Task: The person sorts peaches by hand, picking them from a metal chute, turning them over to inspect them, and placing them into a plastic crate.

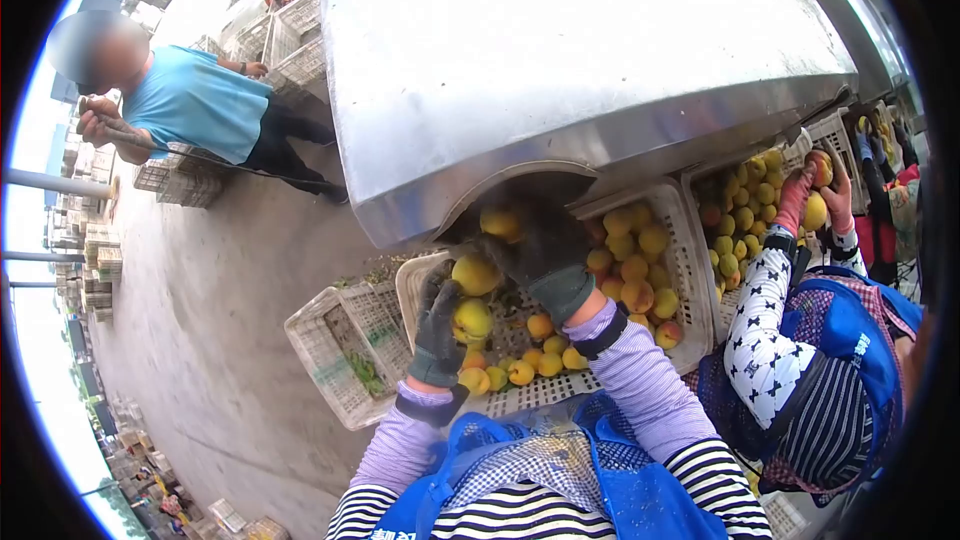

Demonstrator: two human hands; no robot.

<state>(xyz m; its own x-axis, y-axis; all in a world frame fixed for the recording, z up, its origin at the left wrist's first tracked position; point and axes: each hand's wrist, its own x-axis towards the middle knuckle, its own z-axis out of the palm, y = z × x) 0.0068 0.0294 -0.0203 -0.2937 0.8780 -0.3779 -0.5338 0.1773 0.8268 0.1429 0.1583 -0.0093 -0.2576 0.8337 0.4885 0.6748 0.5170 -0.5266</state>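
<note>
My left hand, in a dark glove, is closed around two yellow-green fruits that look like peaches, an upper peach and a lower peach. My right hand, also in a dark glove, is at the rounded opening of the metal machine. Close to its fingers, in the shaded opening, is another peach; whether they grip it is hard to see. Below both hands is a white plastic crate with yellow and reddish peaches, heaped at its right side.
On the left is another white crate with green leaves. At right a co-worker's gloved hands hold peaches over a second full crate. A person in a blue shirt stands far left holding a thin cord, near stacked crates.
</note>
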